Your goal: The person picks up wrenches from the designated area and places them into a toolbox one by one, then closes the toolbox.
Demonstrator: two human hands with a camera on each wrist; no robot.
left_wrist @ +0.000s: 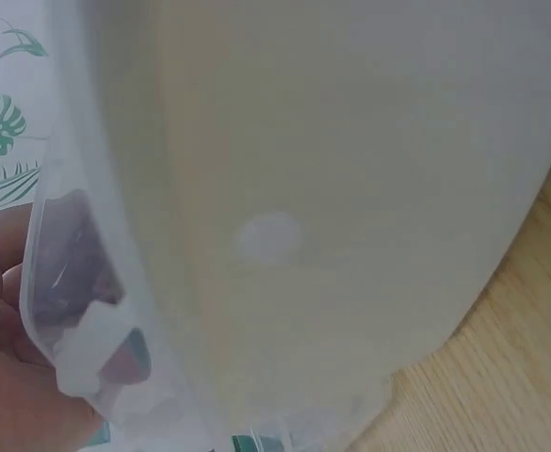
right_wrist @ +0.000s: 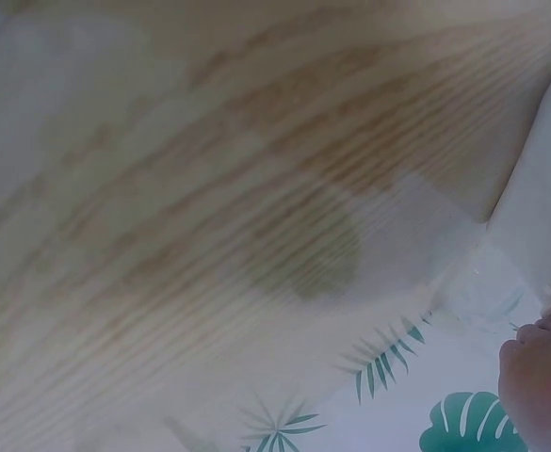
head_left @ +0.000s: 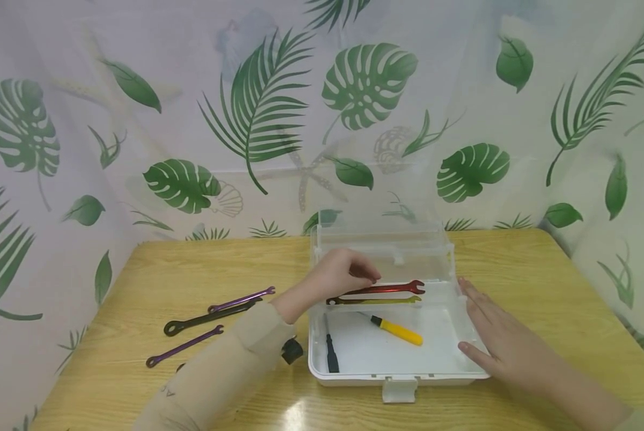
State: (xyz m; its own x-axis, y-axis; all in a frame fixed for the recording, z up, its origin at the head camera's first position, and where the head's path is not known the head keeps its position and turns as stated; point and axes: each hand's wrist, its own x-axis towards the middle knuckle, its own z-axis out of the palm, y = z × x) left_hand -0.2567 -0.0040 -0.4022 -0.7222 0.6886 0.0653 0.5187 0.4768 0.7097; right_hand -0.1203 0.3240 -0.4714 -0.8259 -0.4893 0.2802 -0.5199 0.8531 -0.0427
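Observation:
In the head view my left hand (head_left: 369,279) reaches into an open clear plastic box (head_left: 397,374) and pinches the left part of a red wrench (head_left: 394,289). That wrench lies along the box's back, just above an olive-yellow wrench (head_left: 378,300). On the box floor lie a yellow-handled screwdriver (head_left: 399,331) and a black screwdriver (head_left: 331,353). My right hand (head_left: 486,326) rests flat and open against the box's right wall. The left wrist view shows the blurred box wall (left_wrist: 332,207). The right wrist view shows the table's wood (right_wrist: 209,188) and the box corner (right_wrist: 548,217).
Left of the box on the wooden table (head_left: 543,269) lie a purple wrench (head_left: 241,299), a black wrench (head_left: 209,317) and another purple wrench (head_left: 184,346). The box lid (head_left: 381,239) stands upright at the back. A leaf-print cloth (head_left: 273,108) hangs behind.

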